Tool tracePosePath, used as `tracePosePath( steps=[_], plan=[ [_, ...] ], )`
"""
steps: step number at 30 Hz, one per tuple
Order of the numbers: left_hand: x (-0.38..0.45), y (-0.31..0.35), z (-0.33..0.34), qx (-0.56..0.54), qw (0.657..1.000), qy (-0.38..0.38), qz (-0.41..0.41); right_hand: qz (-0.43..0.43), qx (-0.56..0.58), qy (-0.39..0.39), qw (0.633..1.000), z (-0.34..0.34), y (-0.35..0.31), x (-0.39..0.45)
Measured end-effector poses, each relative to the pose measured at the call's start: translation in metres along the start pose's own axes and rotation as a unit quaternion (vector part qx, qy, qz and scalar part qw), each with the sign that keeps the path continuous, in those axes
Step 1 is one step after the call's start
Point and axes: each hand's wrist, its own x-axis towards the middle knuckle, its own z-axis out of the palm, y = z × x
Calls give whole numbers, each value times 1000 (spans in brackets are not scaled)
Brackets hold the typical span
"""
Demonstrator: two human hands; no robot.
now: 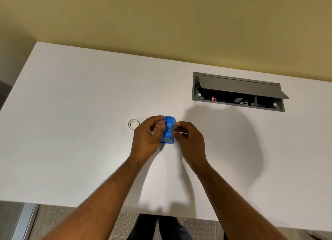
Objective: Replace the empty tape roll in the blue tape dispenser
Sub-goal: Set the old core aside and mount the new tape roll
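Note:
The blue tape dispenser point(168, 130) stands on the white desk point(71, 114), its cutter end toward me. My left hand point(149, 137) curls against the dispenser's left side, fingertips pinched near its top; what they hold is hidden. My right hand point(188, 141) sits at the right side and pinches a small dark grey spindle piece point(173, 128) over the dispenser's open middle. A clear tape ring point(134, 124) lies flat on the desk just left of my left hand.
A grey recessed cable box point(239, 92) with its lid propped open is set into the desk at the back right. The desk's near edge runs across the bottom, with carpet and my legs below it. A yellow wall stands behind.

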Motion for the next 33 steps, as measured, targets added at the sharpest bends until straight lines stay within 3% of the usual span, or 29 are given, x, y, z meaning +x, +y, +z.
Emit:
tracePosePath(
  steps=[8,14,20,24,33],
  plan=[
    [-2,6,7,-56,996,-55,-33,-32,3,7,999,4,-3,-2],
    [1,4,7,-21,998,-36,-39,-56,-37,-28,997,1,3,-1],
    [1,3,6,-29,998,-12,-61,-19,-207,107,972,-23,24,19],
    [1,2,7,-32,998,-10,-60,47,-280,59,957,-28,40,27],
    [0,3,12,-41,997,-7,-60,-5,-337,54,940,-19,43,36]
  ],
)
